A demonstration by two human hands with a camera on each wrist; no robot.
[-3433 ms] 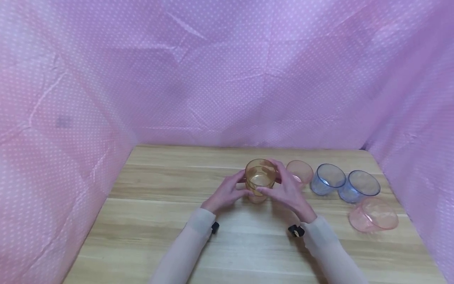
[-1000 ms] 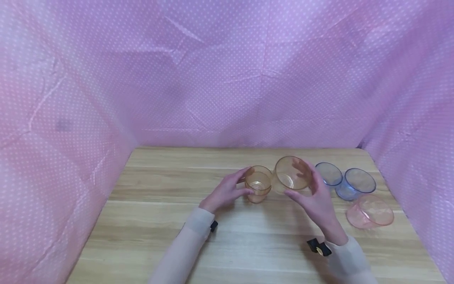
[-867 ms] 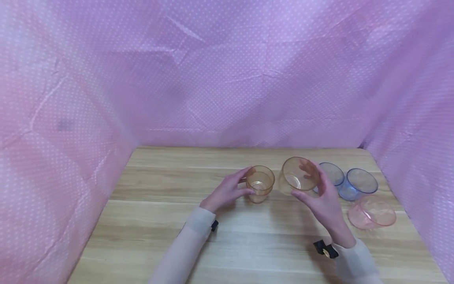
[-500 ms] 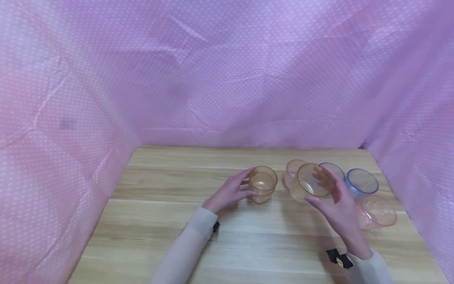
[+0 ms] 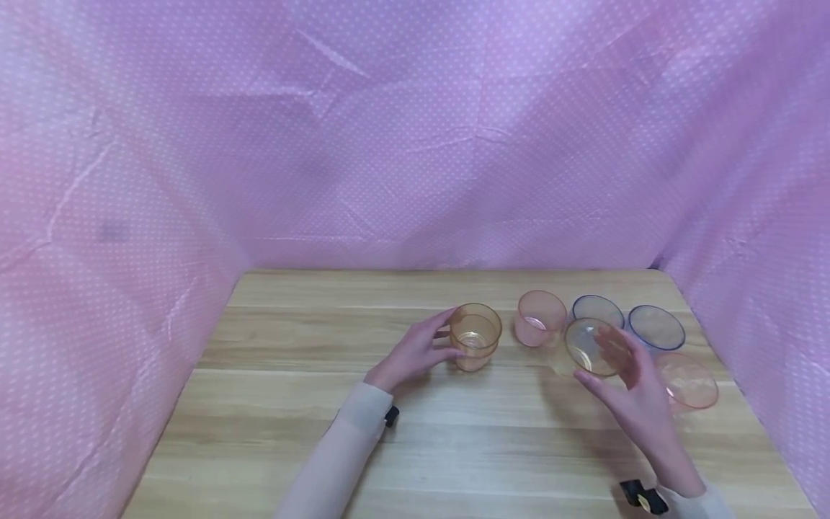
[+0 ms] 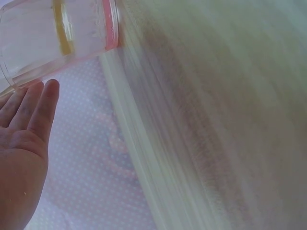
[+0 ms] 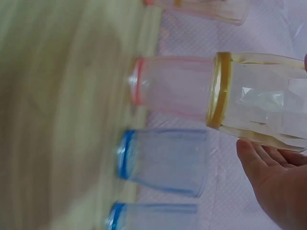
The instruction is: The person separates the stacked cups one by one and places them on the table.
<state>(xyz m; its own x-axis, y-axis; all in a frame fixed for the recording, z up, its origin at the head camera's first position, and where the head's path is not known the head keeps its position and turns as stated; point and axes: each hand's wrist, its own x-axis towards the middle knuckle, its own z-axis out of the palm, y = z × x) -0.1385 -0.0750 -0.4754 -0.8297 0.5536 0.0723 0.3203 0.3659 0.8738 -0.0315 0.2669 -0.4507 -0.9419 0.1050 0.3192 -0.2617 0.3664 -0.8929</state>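
Observation:
An upright amber cup (image 5: 475, 336) stands on the wooden table (image 5: 415, 440); my left hand (image 5: 454, 334) holds it from the left, thumb in front and fingers behind. The left wrist view shows that cup (image 6: 57, 33) above my palm (image 6: 21, 153). My right hand (image 5: 603, 360) grips a second amber cup (image 5: 586, 347), tilted toward me, low over the table in front of the blue cups. In the right wrist view this cup (image 7: 259, 96) lies against my fingers (image 7: 276, 179).
A pink cup (image 5: 540, 318) stands between the two amber ones. Two blue cups (image 5: 596, 308) (image 5: 656, 326) stand behind my right hand, and another pink cup (image 5: 687, 380) lies tilted to its right. Pink dotted cloth (image 5: 415, 144) walls the table on three sides.
My right hand has carried its amber cup rightward and lower, away from the left cup, uncovering the pink cup. My left hand has stayed on its cup.

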